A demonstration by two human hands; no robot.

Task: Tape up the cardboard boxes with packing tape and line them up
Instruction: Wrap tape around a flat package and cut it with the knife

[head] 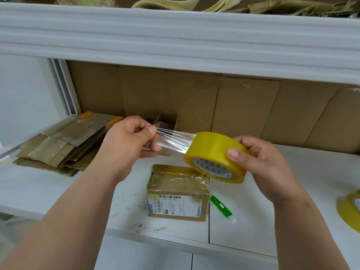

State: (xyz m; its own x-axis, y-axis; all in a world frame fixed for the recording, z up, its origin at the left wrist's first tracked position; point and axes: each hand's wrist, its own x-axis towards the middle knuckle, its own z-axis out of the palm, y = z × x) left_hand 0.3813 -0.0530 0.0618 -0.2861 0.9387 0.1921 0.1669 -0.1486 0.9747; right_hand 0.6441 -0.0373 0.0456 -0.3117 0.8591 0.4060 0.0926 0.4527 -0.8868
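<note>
At centre frame, the right hand (pixel 261 164) grips a yellow tape roll (pixel 215 156) while the left hand (pixel 128 137) pinches the clear tape end (pixel 173 140), drawn taut above a box (pixel 178 193) on the white counter (pixel 58 188). Taping appears under way; next, the strip likely must be laid squarely onto the box.

The box (pixel 178 193) carries a white shipping label (pixel 174 206) on its near face, with a barcode along the top edge, a second small barcode at the left and a green logo at the lower right. The printed lines on it are too small and blurred to read. The tape roll (pixel 215 156) shows a grey triangle pattern inside its core, without legible words.
</note>
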